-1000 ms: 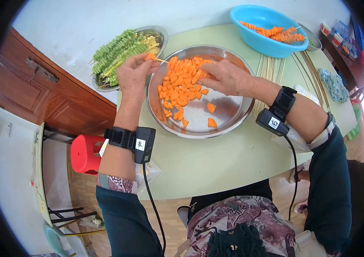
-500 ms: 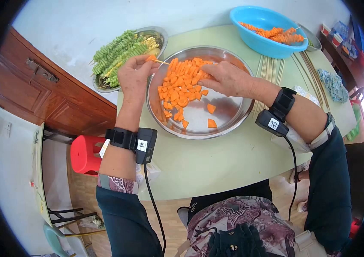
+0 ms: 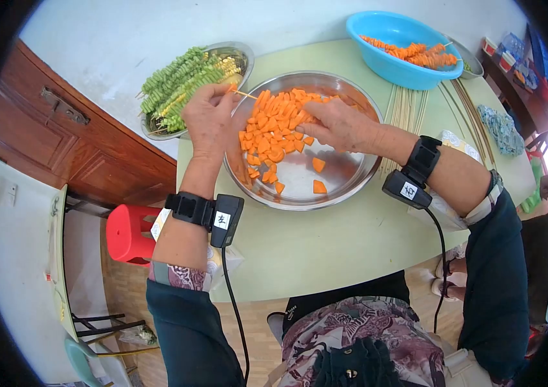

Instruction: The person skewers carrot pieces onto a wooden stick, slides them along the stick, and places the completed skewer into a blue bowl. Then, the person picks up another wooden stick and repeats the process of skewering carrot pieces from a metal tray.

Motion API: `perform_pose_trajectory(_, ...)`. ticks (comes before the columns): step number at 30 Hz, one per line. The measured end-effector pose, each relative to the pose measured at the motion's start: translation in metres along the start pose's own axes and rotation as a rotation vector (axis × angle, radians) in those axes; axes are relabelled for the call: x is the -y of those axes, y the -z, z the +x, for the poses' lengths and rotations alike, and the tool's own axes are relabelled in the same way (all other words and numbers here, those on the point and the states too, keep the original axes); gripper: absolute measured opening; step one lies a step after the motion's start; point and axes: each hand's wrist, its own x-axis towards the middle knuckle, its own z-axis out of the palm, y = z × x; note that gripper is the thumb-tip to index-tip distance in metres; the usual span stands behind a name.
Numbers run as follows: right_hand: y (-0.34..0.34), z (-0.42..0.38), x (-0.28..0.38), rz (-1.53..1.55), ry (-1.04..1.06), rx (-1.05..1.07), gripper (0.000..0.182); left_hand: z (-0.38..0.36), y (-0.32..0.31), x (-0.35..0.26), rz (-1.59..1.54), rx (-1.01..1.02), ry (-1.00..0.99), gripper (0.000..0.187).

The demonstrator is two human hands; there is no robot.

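A wide steel basin [image 3: 345,180] on the pale green table holds a heap of orange carrot pieces [image 3: 277,126]. My left hand [image 3: 208,122] is at the basin's left rim, pinching a thin bamboo skewer [image 3: 243,94] whose tip points right, with a carrot piece threaded near the fingers. My right hand [image 3: 338,124] reaches into the heap from the right, fingertips closed among the carrot pieces; whether it holds one is hidden.
A steel tray of green vegetable skewers [image 3: 180,80] stands at the back left. A blue bowl [image 3: 399,45] with finished carrot skewers sits at the back right. Bare bamboo sticks [image 3: 406,106] lie right of the basin. A red stool [image 3: 129,232] stands beside the table's left edge.
Both hands have shifted slightly down and toward each other. My right hand has slid left, deeper into the carrot heap. The skewer stays in my left hand.
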Motion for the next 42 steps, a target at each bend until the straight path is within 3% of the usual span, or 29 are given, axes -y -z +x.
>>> perform_pose_trajectory(6, 0.006, 0.001, 0.011, 0.354, -0.177, 0.14, 0.034, 0.001, -0.001, 0.009, 0.189, -0.011, -0.162, 0.01)
perform_pose_trajectory(10, 0.01, 0.0, 0.015, 0.601, -0.233, 0.21, 0.031, 0.001, 0.0, 0.006, 0.174, 0.005, -0.131, 0.011)
perform_pose_trajectory(12, 0.011, 0.0, 0.016, 0.563, -0.233, 0.216, 0.031, 0.0, -0.002, 0.003, -0.071, 0.016, 0.066, 0.013)
perform_pose_trajectory(14, 0.011, 0.0, 0.014, 0.524, -0.232, 0.22, 0.032, -0.001, -0.003, 0.0, -0.112, 0.024, 0.103, 0.014)
perform_pose_trajectory(16, 0.008, -0.001, 0.012, 0.208, -0.123, 0.115, 0.033, -0.004, -0.004, -0.007, -0.153, 0.034, 0.142, 0.014)
perform_pose_trajectory(17, 0.004, -0.001, 0.007, 0.208, -0.124, 0.116, 0.033, -0.006, -0.006, -0.011, -0.175, 0.038, 0.18, 0.015)
perform_pose_trajectory(19, -0.003, -0.001, -0.003, -0.069, 0.084, -0.062, 0.034, -0.007, -0.007, -0.013, -0.198, 0.042, 0.219, 0.016)
perform_pose_trajectory(22, -0.004, -0.001, -0.004, -0.139, 0.103, -0.089, 0.034, -0.007, -0.009, -0.01, -0.207, 0.051, 0.224, 0.016)
perform_pose_trajectory(23, -0.002, -0.001, -0.002, -0.139, 0.103, -0.089, 0.034, -0.008, -0.01, -0.008, -0.204, 0.064, 0.232, 0.016)
perform_pose_trajectory(25, 0.01, -0.001, 0.016, 0.29, -0.219, 0.149, 0.035, -0.01, -0.013, -0.01, -0.202, 0.077, 0.239, 0.016)
perform_pose_trajectory(42, 0.008, -0.001, 0.008, 0.301, -0.141, 0.148, 0.036, -0.012, -0.012, -0.007, -0.148, 0.233, 0.274, 0.016)
